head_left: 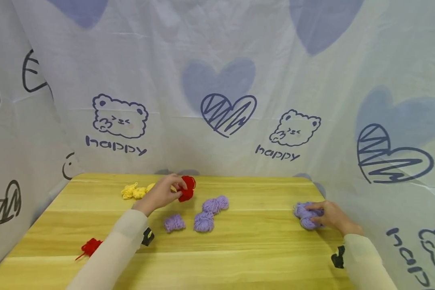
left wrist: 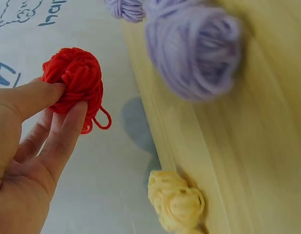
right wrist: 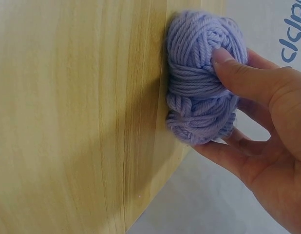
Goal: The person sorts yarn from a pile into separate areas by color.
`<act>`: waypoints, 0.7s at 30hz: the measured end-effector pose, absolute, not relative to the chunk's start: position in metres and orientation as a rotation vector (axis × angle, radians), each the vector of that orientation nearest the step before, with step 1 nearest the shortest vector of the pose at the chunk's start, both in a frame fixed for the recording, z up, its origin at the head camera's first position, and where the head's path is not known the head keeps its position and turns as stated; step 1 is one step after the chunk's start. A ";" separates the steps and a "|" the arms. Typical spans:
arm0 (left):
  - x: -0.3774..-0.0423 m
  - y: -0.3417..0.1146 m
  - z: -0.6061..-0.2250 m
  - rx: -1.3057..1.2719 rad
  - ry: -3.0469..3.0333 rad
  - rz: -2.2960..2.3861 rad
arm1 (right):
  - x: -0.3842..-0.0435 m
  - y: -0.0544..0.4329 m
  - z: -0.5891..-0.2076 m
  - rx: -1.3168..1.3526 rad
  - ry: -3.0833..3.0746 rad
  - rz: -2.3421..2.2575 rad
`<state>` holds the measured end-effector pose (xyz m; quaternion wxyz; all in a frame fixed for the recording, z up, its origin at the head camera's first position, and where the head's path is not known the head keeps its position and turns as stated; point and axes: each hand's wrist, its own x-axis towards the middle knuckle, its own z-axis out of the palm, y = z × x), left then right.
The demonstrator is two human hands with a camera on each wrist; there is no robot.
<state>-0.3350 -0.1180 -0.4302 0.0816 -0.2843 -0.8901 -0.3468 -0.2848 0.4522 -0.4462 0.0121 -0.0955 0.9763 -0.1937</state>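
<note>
Tabletop point(head_left: 246, 251); red yarn point(head_left: 188, 189) in left hand point(head_left: 164, 192), purple yarn point(head_left: 304, 213) in right point(head_left: 334, 216)

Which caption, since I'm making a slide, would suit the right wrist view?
A right hand holds purple yarn near the edge of a wooden table.

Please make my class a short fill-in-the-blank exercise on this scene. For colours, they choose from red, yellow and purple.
1. The left hand pinches a yarn ball that is ____.
2. The right hand grips a yarn bundle that is ____.
3. The word printed below both bear drawings on the back cloth is ____.
4. In the head view, the small red yarn shows beside the person's ____ sleeve.

Missing words: red; purple; happy; left.
</note>
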 end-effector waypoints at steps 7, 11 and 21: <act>-0.314 -0.140 -0.430 -0.860 -2.620 -1.007 | -0.285 0.451 -0.447 -0.335 3.047 -0.595; -0.304 -0.152 -0.430 -0.831 -2.614 -0.989 | -0.286 0.453 -0.447 -0.338 3.054 -0.585; -0.276 -0.182 -0.427 -0.761 -2.647 -0.991 | -0.288 0.455 -0.450 -0.343 3.058 -0.569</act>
